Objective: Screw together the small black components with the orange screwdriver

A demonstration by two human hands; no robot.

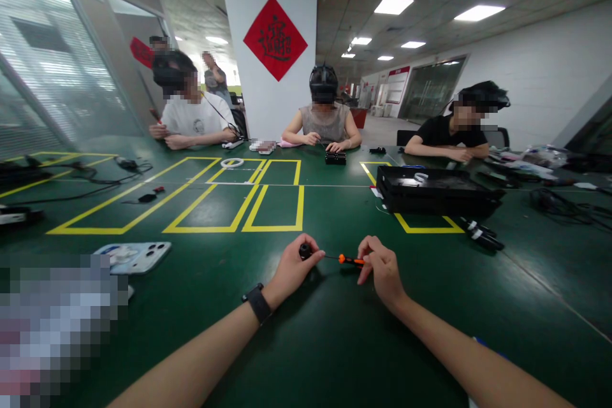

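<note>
"What does your left hand (pixel 291 269) hold?"
"Your fingers grip a small black part (pixel 305 251)."
"Your right hand (pixel 386 271)?"
"Its fingers grasp the orange-and-black screwdriver (pixel 346 260), lower centre of the frame."

Item 1: red diamond sign (pixel 275 38), mounted on the white pillar (pixel 266 105) facing me; black Chinese lettering merged into one compound figure, 招 discernible at right, the whole apparently 招財進寶. Item 2: red-topped wall board (pixel 398 87), far back to the right; pale marks on the red band, too small to read from here. Item 3: white T-shirt (pixel 184 116), chest print; wording illegible.
</note>
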